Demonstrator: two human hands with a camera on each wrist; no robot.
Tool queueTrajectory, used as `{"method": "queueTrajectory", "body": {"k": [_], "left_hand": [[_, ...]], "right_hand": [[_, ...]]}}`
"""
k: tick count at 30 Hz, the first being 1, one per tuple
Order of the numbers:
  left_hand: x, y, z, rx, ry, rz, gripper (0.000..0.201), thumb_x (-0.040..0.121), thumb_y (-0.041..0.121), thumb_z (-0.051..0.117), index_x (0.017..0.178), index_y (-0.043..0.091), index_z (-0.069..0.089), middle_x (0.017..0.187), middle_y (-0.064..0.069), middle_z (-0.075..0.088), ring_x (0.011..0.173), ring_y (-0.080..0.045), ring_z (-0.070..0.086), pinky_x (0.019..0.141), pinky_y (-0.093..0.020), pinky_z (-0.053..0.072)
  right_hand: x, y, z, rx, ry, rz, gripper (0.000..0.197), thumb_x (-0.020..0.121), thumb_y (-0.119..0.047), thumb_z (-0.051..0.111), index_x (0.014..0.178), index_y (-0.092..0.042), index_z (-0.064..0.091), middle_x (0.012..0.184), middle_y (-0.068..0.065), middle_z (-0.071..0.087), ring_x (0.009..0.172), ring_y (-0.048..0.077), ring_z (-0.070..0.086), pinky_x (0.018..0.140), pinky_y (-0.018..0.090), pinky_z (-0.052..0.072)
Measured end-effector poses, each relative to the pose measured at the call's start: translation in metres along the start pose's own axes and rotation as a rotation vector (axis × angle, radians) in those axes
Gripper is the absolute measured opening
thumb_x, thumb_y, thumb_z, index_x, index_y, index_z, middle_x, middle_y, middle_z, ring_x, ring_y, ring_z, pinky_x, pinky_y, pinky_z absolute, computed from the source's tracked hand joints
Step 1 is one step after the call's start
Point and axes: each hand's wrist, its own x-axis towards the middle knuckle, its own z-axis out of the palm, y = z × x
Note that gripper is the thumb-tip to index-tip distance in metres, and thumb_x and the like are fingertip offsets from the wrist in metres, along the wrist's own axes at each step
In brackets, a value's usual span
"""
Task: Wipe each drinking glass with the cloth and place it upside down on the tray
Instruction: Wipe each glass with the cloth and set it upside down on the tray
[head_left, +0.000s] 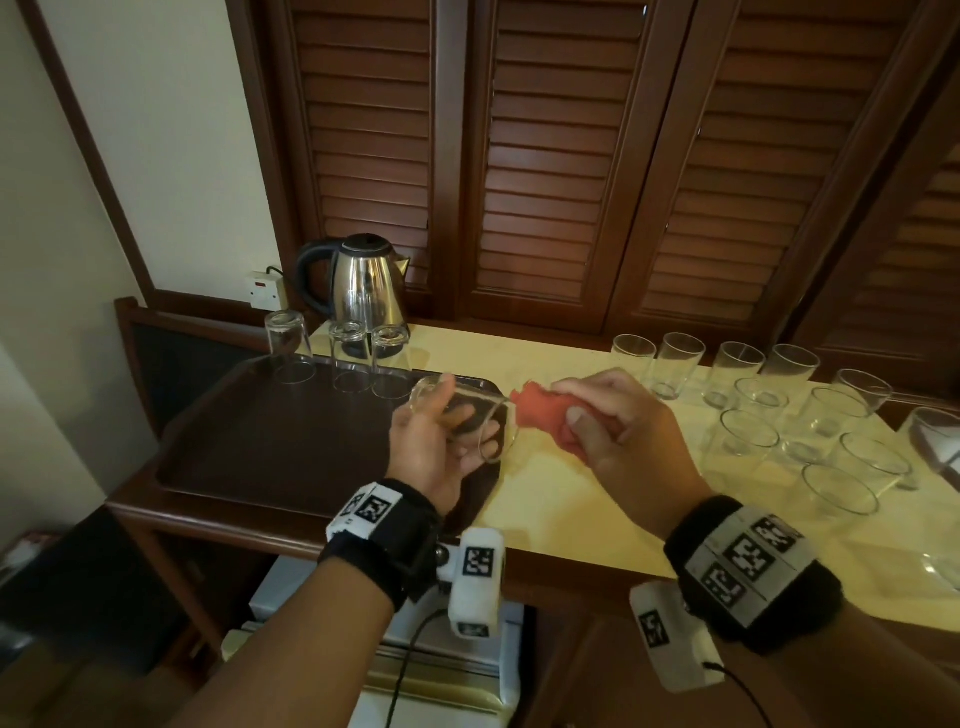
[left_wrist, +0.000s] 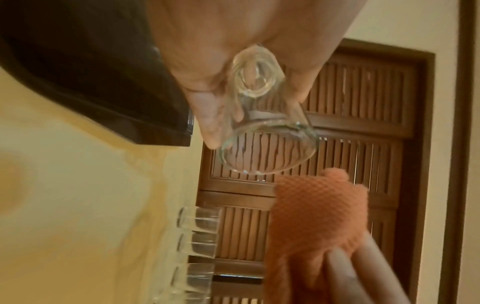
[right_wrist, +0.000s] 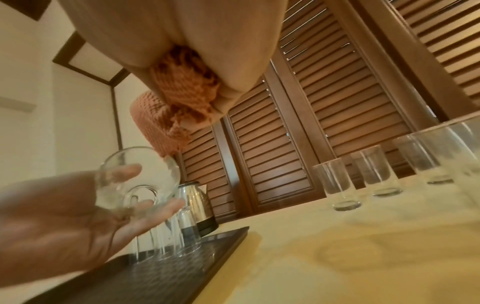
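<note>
My left hand (head_left: 436, 444) holds a clear drinking glass (head_left: 462, 415) on its side above the right end of the dark tray (head_left: 260, 441), thumb on top and fingers underneath. Its mouth faces right. My right hand (head_left: 613, 431) grips a bunched orange cloth (head_left: 535, 415) right at that mouth; I cannot tell if they touch. The left wrist view shows the glass (left_wrist: 265, 127) with the cloth (left_wrist: 319, 211) outside the rim. In the right wrist view the cloth (right_wrist: 182, 96) hangs over the glass (right_wrist: 137, 179). Three glasses (head_left: 348, 353) stand upside down along the tray's far edge.
A steel kettle (head_left: 363, 283) stands behind the tray. Several upright glasses (head_left: 810, 415) crowd the yellow counter (head_left: 571, 509) to the right of my right hand. Louvred wooden doors (head_left: 561, 156) close off the back. The counter's wooden front edge lies just below my wrists.
</note>
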Motion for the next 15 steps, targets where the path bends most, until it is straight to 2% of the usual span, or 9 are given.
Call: {"method": "queueTrajectory", "body": {"k": [2, 4, 6, 8, 10, 11, 13, 14, 15], "left_hand": [[-0.001, 0.002, 0.001, -0.054, 0.037, -0.02, 0.057, 0.097, 0.039, 0.072, 0.143, 0.014, 0.05, 0.126, -0.021, 0.065, 0.087, -0.034, 0.077, 0.065, -0.043, 0.064], [-0.008, -0.002, 0.006, -0.097, 0.034, -0.066, 0.056, 0.098, 0.041, 0.07, 0.142, 0.012, 0.052, 0.123, -0.021, 0.066, 0.083, -0.031, 0.075, 0.062, -0.04, 0.063], [-0.016, -0.007, 0.014, -0.114, 0.008, -0.108, 0.047, 0.1, 0.041, 0.067, 0.132, 0.008, 0.058, 0.12, -0.023, 0.071, 0.088, -0.033, 0.075, 0.065, -0.042, 0.066], [-0.02, -0.012, 0.021, -0.097, 0.003, -0.117, 0.038, 0.101, 0.04, 0.065, 0.122, 0.008, 0.063, 0.122, -0.026, 0.073, 0.094, -0.034, 0.076, 0.071, -0.043, 0.067], [-0.021, -0.014, 0.024, -0.094, 0.031, -0.119, 0.039, 0.1, 0.039, 0.068, 0.125, 0.009, 0.061, 0.121, -0.027, 0.073, 0.099, -0.036, 0.077, 0.07, -0.046, 0.067], [-0.02, -0.014, 0.023, -0.089, 0.049, -0.12, 0.041, 0.1, 0.038, 0.069, 0.128, 0.009, 0.06, 0.119, -0.027, 0.073, 0.098, -0.036, 0.077, 0.067, -0.046, 0.066], [-0.018, -0.013, 0.021, -0.064, 0.06, -0.111, 0.041, 0.101, 0.036, 0.068, 0.127, 0.005, 0.062, 0.113, -0.027, 0.074, 0.092, -0.034, 0.076, 0.063, -0.042, 0.064], [-0.016, -0.013, 0.019, -0.052, 0.057, -0.099, 0.041, 0.102, 0.036, 0.066, 0.125, 0.002, 0.064, 0.107, -0.025, 0.073, 0.089, -0.033, 0.075, 0.062, -0.041, 0.064], [-0.016, -0.012, 0.017, -0.051, 0.055, -0.091, 0.041, 0.103, 0.036, 0.065, 0.123, 0.0, 0.065, 0.103, -0.024, 0.072, 0.088, -0.033, 0.075, 0.062, -0.041, 0.064]], "right_hand": [[-0.009, -0.008, 0.01, 0.02, -0.003, -0.006, 0.028, 0.094, -0.004, 0.063, 0.116, -0.018, 0.071, 0.099, -0.014, 0.06, 0.096, -0.002, 0.057, 0.078, 0.011, 0.048], [-0.014, -0.012, 0.022, -0.008, 0.039, -0.022, 0.022, 0.091, -0.006, 0.066, 0.107, -0.019, 0.072, 0.094, -0.011, 0.065, 0.09, 0.002, 0.058, 0.075, 0.013, 0.048], [-0.015, -0.011, 0.035, -0.014, 0.109, 0.021, 0.016, 0.09, -0.011, 0.068, 0.102, -0.02, 0.072, 0.091, -0.006, 0.065, 0.084, 0.007, 0.058, 0.073, 0.018, 0.049], [-0.014, -0.009, 0.044, -0.025, 0.181, 0.118, 0.016, 0.089, -0.018, 0.07, 0.104, -0.023, 0.072, 0.093, -0.003, 0.06, 0.088, 0.01, 0.056, 0.077, 0.027, 0.053], [-0.013, -0.009, 0.05, -0.004, 0.22, 0.156, 0.016, 0.09, -0.019, 0.071, 0.105, -0.022, 0.073, 0.094, -0.007, 0.057, 0.092, 0.012, 0.056, 0.08, 0.031, 0.054], [-0.014, -0.008, 0.051, 0.006, 0.217, 0.149, 0.015, 0.091, -0.019, 0.07, 0.106, -0.021, 0.073, 0.096, -0.012, 0.056, 0.093, 0.009, 0.056, 0.081, 0.03, 0.054], [-0.016, -0.005, 0.052, 0.074, 0.153, 0.109, 0.017, 0.093, -0.019, 0.067, 0.109, -0.018, 0.075, 0.102, -0.017, 0.053, 0.094, 0.003, 0.055, 0.08, 0.02, 0.05], [-0.019, -0.004, 0.05, 0.136, 0.084, 0.089, 0.022, 0.095, -0.021, 0.064, 0.114, -0.017, 0.074, 0.107, -0.016, 0.053, 0.093, 0.002, 0.055, 0.078, 0.018, 0.049], [-0.023, -0.003, 0.048, 0.187, 0.005, 0.06, 0.029, 0.095, -0.025, 0.061, 0.121, -0.019, 0.071, 0.113, -0.016, 0.053, 0.094, 0.003, 0.056, 0.078, 0.021, 0.05]]}}
